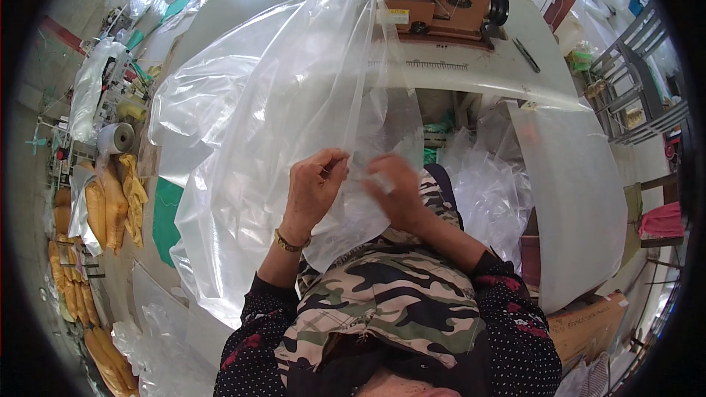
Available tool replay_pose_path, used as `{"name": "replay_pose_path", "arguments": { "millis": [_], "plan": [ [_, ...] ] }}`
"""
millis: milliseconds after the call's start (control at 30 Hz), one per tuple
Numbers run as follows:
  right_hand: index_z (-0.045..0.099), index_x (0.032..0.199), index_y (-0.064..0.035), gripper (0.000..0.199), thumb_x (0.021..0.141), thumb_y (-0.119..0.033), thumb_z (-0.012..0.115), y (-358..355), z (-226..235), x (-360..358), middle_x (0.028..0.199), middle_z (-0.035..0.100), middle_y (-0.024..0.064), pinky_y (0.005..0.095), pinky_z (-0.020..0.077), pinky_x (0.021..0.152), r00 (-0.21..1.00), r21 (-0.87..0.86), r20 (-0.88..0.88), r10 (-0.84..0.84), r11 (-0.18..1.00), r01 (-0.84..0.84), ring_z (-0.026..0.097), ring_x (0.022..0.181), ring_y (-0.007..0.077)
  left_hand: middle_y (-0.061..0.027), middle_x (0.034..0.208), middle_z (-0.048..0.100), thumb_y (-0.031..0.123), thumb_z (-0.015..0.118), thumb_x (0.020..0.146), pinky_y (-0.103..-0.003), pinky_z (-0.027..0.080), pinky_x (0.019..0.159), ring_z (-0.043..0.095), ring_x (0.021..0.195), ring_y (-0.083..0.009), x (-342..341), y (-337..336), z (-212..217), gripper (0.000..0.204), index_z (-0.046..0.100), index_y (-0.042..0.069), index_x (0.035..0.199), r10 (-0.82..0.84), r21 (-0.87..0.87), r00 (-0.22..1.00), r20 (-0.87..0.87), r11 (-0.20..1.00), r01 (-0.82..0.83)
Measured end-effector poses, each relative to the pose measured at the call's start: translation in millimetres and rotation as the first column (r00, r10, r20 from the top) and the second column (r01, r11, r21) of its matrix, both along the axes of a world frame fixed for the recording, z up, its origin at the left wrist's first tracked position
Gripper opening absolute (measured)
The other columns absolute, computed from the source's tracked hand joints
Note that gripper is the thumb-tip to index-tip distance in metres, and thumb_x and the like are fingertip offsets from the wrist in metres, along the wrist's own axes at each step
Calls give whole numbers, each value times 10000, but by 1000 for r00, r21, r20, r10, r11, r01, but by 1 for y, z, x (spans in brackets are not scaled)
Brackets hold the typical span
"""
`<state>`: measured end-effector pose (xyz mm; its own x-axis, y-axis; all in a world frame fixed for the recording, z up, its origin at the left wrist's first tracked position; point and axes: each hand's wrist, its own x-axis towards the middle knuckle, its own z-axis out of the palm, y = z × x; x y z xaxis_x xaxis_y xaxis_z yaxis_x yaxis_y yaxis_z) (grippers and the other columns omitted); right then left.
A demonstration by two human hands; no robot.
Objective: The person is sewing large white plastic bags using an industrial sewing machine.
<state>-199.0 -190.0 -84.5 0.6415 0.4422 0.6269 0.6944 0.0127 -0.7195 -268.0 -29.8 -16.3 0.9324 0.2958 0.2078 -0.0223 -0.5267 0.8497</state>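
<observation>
A large clear plastic sheet hangs in folds from the needle area of a brown sewing machine down to my lap. My left hand is closed in a pinch on the sheet near its lower middle, thumb against the fingertips. Just to its right, my right hand is in front of the same sheet. Motion smears its fingers, so whether it grips the plastic does not show. Gathered tightly at the machine, the sheet spreads wide toward the left.
Tweezers lie on the pale sewing table, right of the machine. Crumpled clear plastic fills the space beside my right leg. A cardboard box stands at lower right, a metal rack at far right. Yellow bundles are on the left.
</observation>
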Motion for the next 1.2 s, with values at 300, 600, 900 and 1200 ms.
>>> {"name": "replay_pose_path", "arguments": {
  "millis": [300, 600, 900, 1200],
  "plan": [
    [587, 876, -4, 166, 859, -155, 653, -28, -52, 32, 773, 596, 124, 415, 468, 722, 806, -269, -524, -275, 951, 149, 598, 773, 319, 23, 680, 588, 47, 635, 892, -201, 433, 550, 516, 594, -32, -3, -6, -9, 62, 617, -12, 889, 52, -199, 998, 30, 979, -45],
    [565, 783, -12, 171, 882, -146, 602, -4, 65, -10, 598, 555, 164, 430, 453, 621, 967, -533, 74, 243, 829, -168, 588, 584, 347, -35, 647, 573, 26, 648, 862, -230, 434, 541, 517, 577, -66, -1, -5, 5, 59, 598, -4, 848, -18, -73, 1000, 25, 997, 19],
    [593, 742, -18, 172, 853, -148, 606, 3, 54, -27, 590, 597, 132, 411, 442, 625, 906, -639, 83, 415, 720, -271, 596, 534, 300, 0, 699, 582, 65, 587, 932, -209, 432, 550, 521, 618, -38, -9, -2, 3, 64, 581, 1, 923, -36, -208, 999, -24, 978, 30],
    [609, 879, -38, 114, 851, -138, 657, 18, 52, 12, 830, 644, 149, 368, 478, 701, 932, -272, 9, 362, 898, -346, 625, 722, 242, -37, 670, 584, 64, 596, 923, -232, 450, 532, 547, 596, -56, -15, 11, 14, 83, 610, -17, 934, 96, -135, 995, -24, 986, -98]
  ]
}}
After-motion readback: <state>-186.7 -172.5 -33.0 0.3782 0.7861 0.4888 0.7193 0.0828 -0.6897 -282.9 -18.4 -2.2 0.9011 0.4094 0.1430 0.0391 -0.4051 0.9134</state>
